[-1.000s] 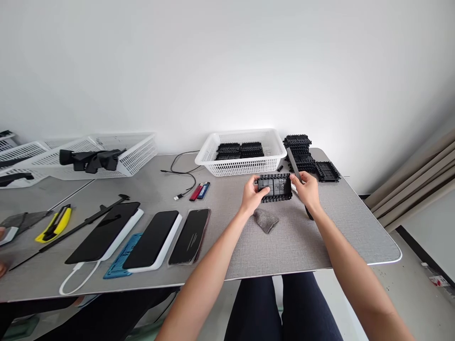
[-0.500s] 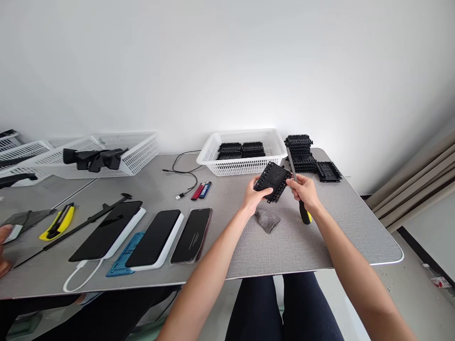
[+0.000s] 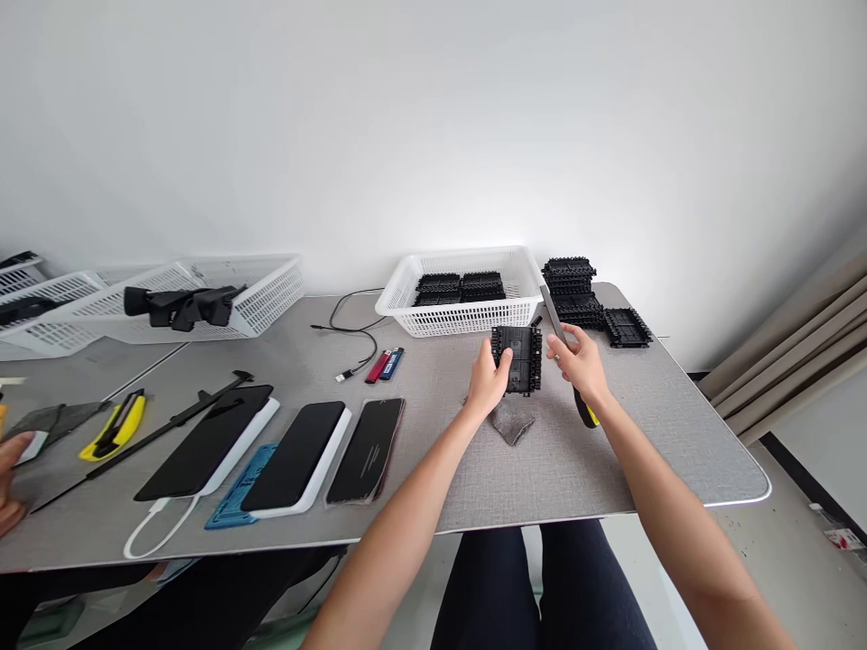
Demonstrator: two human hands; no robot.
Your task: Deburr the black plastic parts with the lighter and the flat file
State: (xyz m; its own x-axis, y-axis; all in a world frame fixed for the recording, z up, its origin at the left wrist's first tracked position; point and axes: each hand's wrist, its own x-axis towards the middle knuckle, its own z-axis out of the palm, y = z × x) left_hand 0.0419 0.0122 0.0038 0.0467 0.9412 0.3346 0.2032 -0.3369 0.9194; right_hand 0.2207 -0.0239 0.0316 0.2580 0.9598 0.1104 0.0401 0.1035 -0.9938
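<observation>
Inward from the table's front edge lies a grey cloth. Just beyond it, the left hand grips a black panel, held between cloth and white basket; beside this, the right hand is closed round a flat-bladed tool, its handle toward the front edge. The basket, near the back edge, carries similar panels; more stand as a stack toward the back right corner.
</observation>
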